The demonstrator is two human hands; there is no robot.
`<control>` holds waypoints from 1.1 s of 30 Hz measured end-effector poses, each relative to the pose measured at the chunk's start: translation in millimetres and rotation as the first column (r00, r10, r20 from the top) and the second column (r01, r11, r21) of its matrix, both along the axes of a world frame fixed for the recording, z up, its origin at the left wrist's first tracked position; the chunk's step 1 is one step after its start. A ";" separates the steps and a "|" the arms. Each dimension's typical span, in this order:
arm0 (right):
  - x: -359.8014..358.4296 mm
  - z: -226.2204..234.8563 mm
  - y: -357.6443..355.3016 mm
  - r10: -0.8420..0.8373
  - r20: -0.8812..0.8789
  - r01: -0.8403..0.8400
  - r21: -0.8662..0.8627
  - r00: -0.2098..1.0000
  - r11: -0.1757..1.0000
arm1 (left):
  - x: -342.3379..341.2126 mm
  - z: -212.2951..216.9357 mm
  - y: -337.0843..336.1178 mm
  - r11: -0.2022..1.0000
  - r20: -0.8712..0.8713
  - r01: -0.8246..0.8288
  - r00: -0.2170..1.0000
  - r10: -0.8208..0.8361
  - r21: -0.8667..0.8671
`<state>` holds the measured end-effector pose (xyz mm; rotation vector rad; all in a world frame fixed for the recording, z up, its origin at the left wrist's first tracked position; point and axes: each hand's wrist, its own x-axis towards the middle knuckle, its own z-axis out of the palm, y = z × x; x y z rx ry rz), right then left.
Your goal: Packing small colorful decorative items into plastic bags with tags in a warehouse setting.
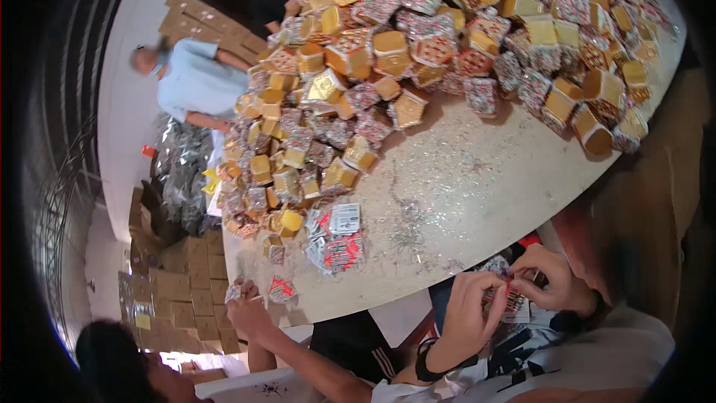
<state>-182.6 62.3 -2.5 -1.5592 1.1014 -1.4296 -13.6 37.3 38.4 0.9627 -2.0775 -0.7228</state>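
Over my lap, at the lower right, both my hands are drawn close together. My left hand [468,312] and my right hand [548,277] pinch at a small bit of red ribbon [510,282]. Right under the fingers shows a striped tag [514,301] in red, white and dark colours, partly hidden by my hands. A glittery piece lies beneath, too covered to make out. On the table, to the left of my hands, sits a heap of striped tags with red ribbons [343,252], with white printed cards [344,219] among them.
A big pile of gold and glittery house-shaped ornaments [391,52] covers the far table. Loose glitter is scattered over the pale tabletop [477,179]. At left, a co-worker's hand [250,315] holds a small glittery piece beside another tag [282,289]. Two more people stand behind; cardboard boxes [183,291] are stacked left.
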 end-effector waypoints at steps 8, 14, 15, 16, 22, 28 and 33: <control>1.1 -15.5 -7.5 -0.328 -0.207 0.251 -0.326 0.922 0.911 | -5.4 -4.2 -45.6 0.708 0.011 0.114 0.985 -0.170 0.697; -1.2 -21.1 -5.3 -0.404 -0.101 0.375 -0.223 0.909 0.900 | -47.8 15.8 -135.5 0.899 0.270 0.197 0.909 -0.317 0.391; 1.3 -20.6 -7.0 -0.383 -0.064 0.360 -0.223 0.922 0.906 | -61.0 17.9 -151.7 0.981 0.282 0.150 0.943 -0.178 0.120; 0.5 -21.5 -6.0 -0.357 -0.038 0.341 -0.220 0.933 0.914 | -77.2 17.3 -164.3 0.986 0.241 0.072 0.970 -0.034 -0.150; -0.2 -22.3 0.4 -0.387 -0.002 0.377 -0.218 0.922 0.900 | -137.8 4.4 -201.3 0.879 0.298 -0.144 0.906 0.302 -0.455; -0.6 -26.6 11.3 -0.298 -0.032 0.290 -0.150 0.954 0.945 | -102.3 -26.6 -233.3 0.996 -0.047 -0.059 0.997 0.056 -0.067; -5.0 -33.3 6.4 -0.189 0.223 0.215 -0.100 0.956 0.971 | -57.7 2.8 -178.8 0.909 -0.019 -0.022 1.000 0.015 -0.417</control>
